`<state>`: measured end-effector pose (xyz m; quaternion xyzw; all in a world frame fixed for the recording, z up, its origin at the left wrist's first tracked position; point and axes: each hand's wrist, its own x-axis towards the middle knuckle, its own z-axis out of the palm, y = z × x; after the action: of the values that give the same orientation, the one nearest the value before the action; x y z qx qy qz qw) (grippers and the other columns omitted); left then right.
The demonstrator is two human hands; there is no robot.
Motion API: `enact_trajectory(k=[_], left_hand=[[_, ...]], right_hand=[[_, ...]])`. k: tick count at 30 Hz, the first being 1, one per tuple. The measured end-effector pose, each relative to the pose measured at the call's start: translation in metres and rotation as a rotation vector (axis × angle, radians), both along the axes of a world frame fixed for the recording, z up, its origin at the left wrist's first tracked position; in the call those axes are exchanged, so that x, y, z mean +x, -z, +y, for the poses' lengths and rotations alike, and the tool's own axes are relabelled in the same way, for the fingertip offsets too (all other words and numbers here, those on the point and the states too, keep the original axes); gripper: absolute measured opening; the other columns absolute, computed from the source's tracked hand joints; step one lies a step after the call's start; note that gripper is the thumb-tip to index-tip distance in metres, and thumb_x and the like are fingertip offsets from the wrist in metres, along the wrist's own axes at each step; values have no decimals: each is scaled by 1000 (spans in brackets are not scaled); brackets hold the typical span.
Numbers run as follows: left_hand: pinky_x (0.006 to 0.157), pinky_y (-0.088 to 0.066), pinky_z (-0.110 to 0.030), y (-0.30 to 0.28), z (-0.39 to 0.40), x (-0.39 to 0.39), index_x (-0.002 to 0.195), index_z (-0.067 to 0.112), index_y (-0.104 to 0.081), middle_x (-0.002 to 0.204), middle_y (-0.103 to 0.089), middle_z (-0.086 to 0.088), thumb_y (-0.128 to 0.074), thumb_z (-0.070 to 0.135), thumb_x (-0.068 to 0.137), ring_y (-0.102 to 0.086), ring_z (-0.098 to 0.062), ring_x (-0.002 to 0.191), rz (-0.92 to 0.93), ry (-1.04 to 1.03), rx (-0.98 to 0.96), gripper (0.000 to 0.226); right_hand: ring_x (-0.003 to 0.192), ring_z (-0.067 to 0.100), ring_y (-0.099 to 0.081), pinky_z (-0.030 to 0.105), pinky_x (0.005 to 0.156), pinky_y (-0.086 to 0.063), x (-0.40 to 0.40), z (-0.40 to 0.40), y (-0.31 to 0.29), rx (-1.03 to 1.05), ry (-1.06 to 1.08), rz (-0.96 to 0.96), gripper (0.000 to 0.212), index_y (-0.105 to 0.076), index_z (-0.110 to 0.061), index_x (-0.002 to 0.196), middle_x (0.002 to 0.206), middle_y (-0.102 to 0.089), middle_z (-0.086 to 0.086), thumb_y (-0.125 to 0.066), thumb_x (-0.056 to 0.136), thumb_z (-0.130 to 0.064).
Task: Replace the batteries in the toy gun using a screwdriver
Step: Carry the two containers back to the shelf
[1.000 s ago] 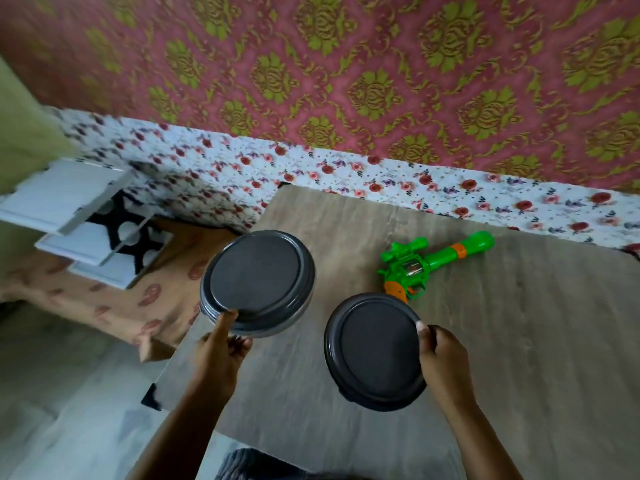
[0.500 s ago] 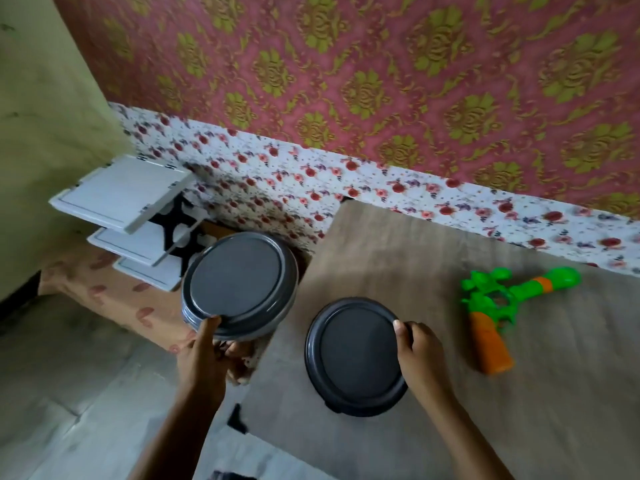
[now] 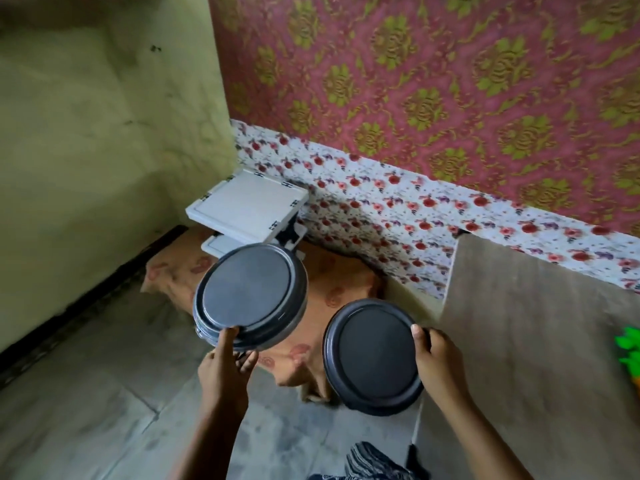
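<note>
Head view shows the left hand (image 3: 225, 367) gripping the rim of one lidded dark container (image 3: 250, 297) and the right hand (image 3: 438, 356) gripping another (image 3: 375, 355), both held out over the floor (image 3: 86, 393) left of the counter (image 3: 526, 341). Only the toy gun (image 3: 630, 355) shows, a green sliver at the counter's right edge. Judging by this, both containers should go down level and well aside, leaving room to work.

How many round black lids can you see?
2. One round black lid is on a container gripped by the left hand. The other lid is held by the right hand, left of the table.
</note>
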<state>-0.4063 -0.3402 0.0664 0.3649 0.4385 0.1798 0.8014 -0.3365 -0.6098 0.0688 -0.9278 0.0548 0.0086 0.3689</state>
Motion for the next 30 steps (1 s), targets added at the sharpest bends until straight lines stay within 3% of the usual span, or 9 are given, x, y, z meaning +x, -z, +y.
enact_trajectory(k=[4, 7, 10, 12, 15, 18, 22, 25, 30], left_hand=[[61, -52, -24, 5, 31, -5, 81, 8, -51, 79, -52, -12, -60, 16, 88, -56, -19, 72, 16, -29, -10, 14], [66, -48, -27, 7, 52, -5, 93, 4, -51, 83, -53, -15, -59, 14, 89, -56, -21, 74, 41, -15, 11, 14], [66, -49, -28, 9, 81, 7, 102, 0, -51, 88, -54, -20, -60, 14, 89, -57, -23, 76, 44, -1, 27, 21], [64, -51, -27, 10, 106, 25, 105, -1, -51, 91, -56, -22, -61, 15, 88, -59, -25, 79, 47, 39, 54, 26], [68, -53, -29, 7, 138, 59, 99, 0, -52, 91, -57, -22, -62, 15, 88, -60, -27, 83, 42, 114, 101, 21], [69, -52, -30, 1, 170, 95, 100, -3, -54, 90, -59, -24, -62, 13, 88, -61, -26, 79, 56, 164, 136, 22], [58, -58, -28, -6, 213, 148, 102, 3, -57, 78, -64, -15, -67, 11, 84, -62, -20, 63, 48, 238, 125, 23], [47, -52, -21, -6, 235, 185, 98, -3, -55, 66, -52, -11, -68, 10, 83, -57, -15, 49, 117, 292, 192, 23], [52, -56, -22, -3, 262, 238, 86, -3, -58, 74, -61, -15, -70, 12, 82, -65, -16, 58, 63, 420, 119, 20]], right_hand=[[53, 12, -43, 23, 47, -28, 12, 39, -2, -35, -44, 30, 37, -40, -21, 62, 57, -44, -2, -39, 96, -33], [57, 14, -47, 26, 48, -28, 25, 69, 2, -31, -32, 78, 33, -48, -15, 73, 64, -48, 0, -38, 96, -36], [71, 27, -53, 30, 59, -33, 43, 98, 6, 15, 0, 66, 33, -55, -8, 86, 76, -55, 7, -38, 96, -35], [70, 24, -48, 30, 62, -32, 59, 118, 9, 40, 9, 72, 30, -54, -7, 87, 78, -54, 9, -39, 96, -32], [69, 23, -44, 31, 59, -29, 86, 143, 12, 17, 25, 79, 36, -57, 2, 92, 83, -59, 19, -41, 96, -30], [67, 23, -45, 31, 54, -29, 112, 168, 16, 27, 64, 104, 39, -59, 3, 97, 79, -57, 15, -40, 96, -30], [58, 16, -47, 29, 48, -31, 144, 195, 13, -8, 65, 138, 40, -56, -1, 91, 65, -49, 2, -36, 97, -35], [57, 14, -45, 28, 47, -32, 154, 213, 10, -15, 91, 159, 38, -51, -4, 83, 65, -46, 1, -36, 97, -36], [78, 34, -59, 33, 60, -36, 158, 246, 16, -29, 165, 120, 37, -57, 0, 82, 72, -56, 14, -40, 96, -31]])
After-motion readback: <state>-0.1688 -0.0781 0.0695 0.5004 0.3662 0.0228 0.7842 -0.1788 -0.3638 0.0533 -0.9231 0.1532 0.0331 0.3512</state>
